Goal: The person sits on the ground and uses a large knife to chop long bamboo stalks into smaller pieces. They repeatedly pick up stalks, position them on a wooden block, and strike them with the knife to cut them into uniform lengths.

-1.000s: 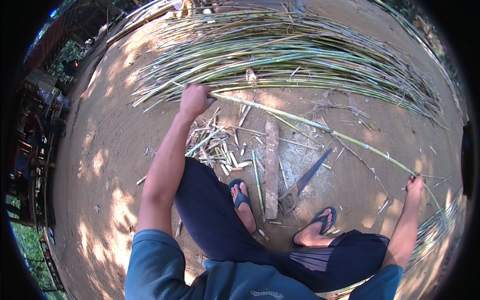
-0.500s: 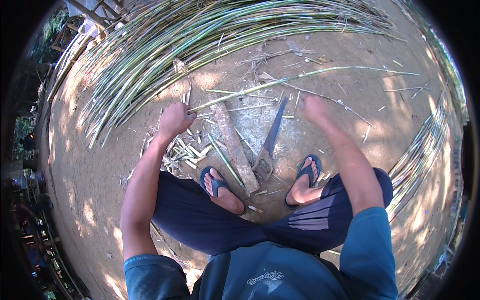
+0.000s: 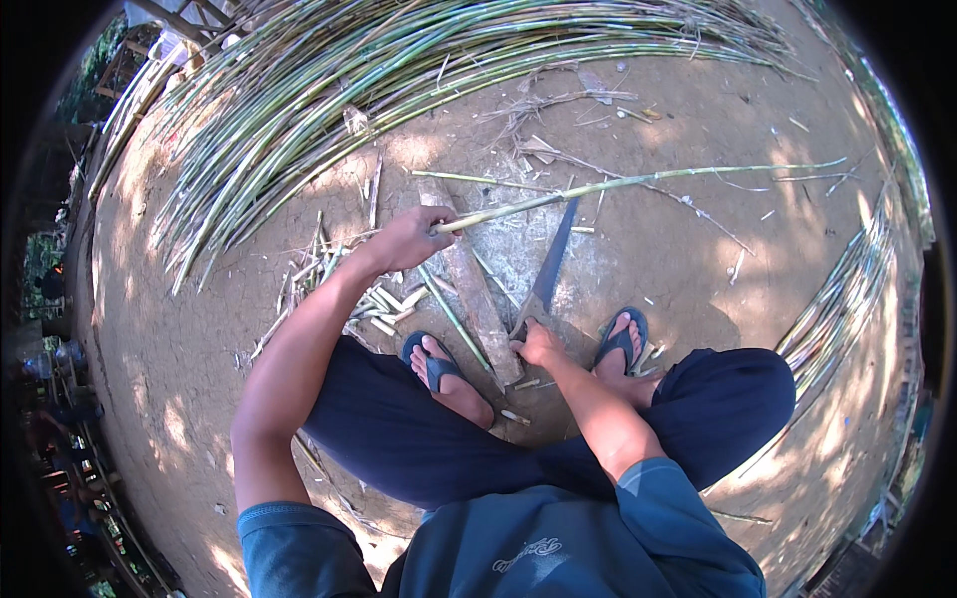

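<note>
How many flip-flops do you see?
2: one flip-flop on the left foot, left of the wooden plank; the other flip-flop on the right foot, right of the saw.

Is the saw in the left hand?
No, the right hand is on the saw, while the left hand holds a long green stick.

blue t-shirt (image 3: 449, 548), navy trousers (image 3: 399, 448), dark flip-flops (image 3: 439, 371)
</note>
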Demonstrator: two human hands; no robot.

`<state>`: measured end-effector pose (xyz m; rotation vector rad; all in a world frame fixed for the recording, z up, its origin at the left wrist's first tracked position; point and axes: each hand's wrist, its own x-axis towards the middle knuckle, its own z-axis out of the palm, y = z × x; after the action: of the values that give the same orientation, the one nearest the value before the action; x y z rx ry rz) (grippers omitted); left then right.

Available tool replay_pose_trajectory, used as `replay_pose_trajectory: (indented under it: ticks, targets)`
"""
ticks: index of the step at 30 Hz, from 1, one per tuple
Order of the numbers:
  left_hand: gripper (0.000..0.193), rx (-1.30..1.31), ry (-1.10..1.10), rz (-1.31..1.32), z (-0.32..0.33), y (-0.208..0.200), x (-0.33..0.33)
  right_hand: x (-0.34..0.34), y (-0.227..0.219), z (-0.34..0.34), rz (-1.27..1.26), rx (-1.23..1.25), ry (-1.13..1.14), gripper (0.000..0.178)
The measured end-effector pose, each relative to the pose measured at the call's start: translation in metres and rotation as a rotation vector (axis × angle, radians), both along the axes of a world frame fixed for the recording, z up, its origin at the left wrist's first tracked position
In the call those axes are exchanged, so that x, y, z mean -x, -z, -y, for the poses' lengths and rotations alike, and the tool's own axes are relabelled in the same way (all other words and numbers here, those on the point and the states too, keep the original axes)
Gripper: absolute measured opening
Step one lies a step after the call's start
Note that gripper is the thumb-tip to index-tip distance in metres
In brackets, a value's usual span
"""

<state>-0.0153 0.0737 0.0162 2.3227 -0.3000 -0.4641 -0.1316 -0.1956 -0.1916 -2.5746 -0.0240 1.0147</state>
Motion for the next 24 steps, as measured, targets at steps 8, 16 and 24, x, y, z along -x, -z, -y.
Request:
replay_pose_trajectory:
  ticks: [8,16,24]
  targets:
    - [0.036,-0.183,-0.128,0.055,0.018,0.010,-0.035,-0.020,-0.086,0.000,0.244,-0.101,0.230,0.056]
    - [0.036,-0.214,-0.199,0.056,0.029,0.027,-0.052,0.073,-0.191,0.037,0.512,-0.954,0.967,0.009]
    - [0.038,-0.229,-0.240,-0.136,0.032,0.029,-0.050,0.124,-0.223,0.046,1.345,-0.596,0.172,0.021]
